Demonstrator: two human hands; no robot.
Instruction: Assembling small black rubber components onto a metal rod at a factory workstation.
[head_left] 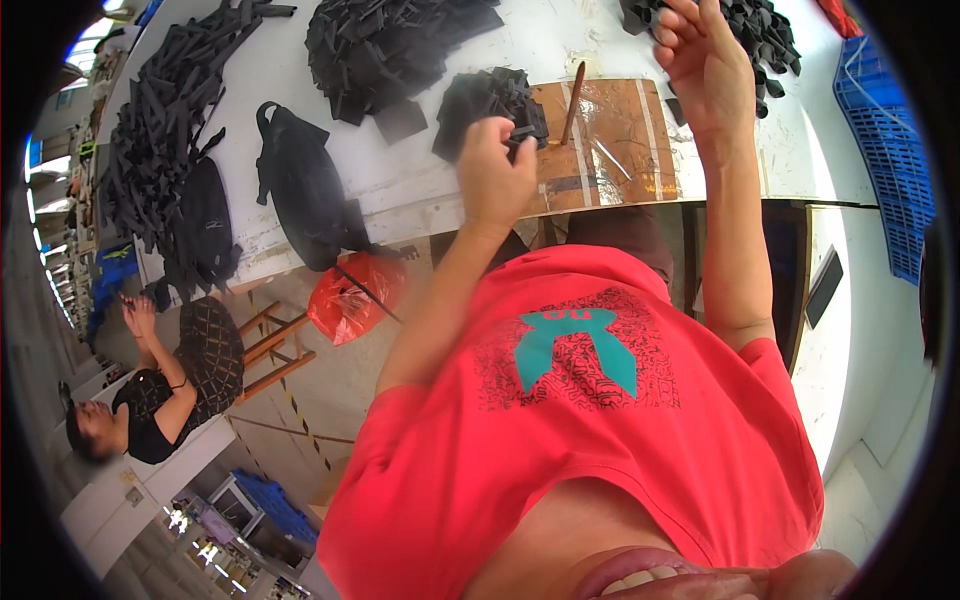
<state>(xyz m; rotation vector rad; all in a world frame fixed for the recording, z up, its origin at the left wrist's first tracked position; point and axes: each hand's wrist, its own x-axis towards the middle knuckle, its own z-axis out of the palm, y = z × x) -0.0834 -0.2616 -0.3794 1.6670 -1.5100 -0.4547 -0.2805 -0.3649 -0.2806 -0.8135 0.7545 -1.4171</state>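
Note:
My left hand point(495, 175) is at the near side of a small stack of black fabric pieces point(480, 105), its fingers curled in toward the thumb. Whether a piece is caught between them is hard to make out against the dark stack. My right hand point(708, 75) is raised at the top edge, beside a heap of small black pieces point(765, 45). Its fingers are loosely bent and apart, with nothing visible in them. Between the hands lies a taped brown cardboard sheet point(640, 120), with a slim brown stick point(573, 103) upright over it.
A larger black pile point(385, 50) and a long heap of black strips point(160, 130) cover the left of the white table point(385, 190). A black pouch point(300, 185) lies near the edge. A blue crate point(880, 150) stands right. Another person point(165, 400) sits left.

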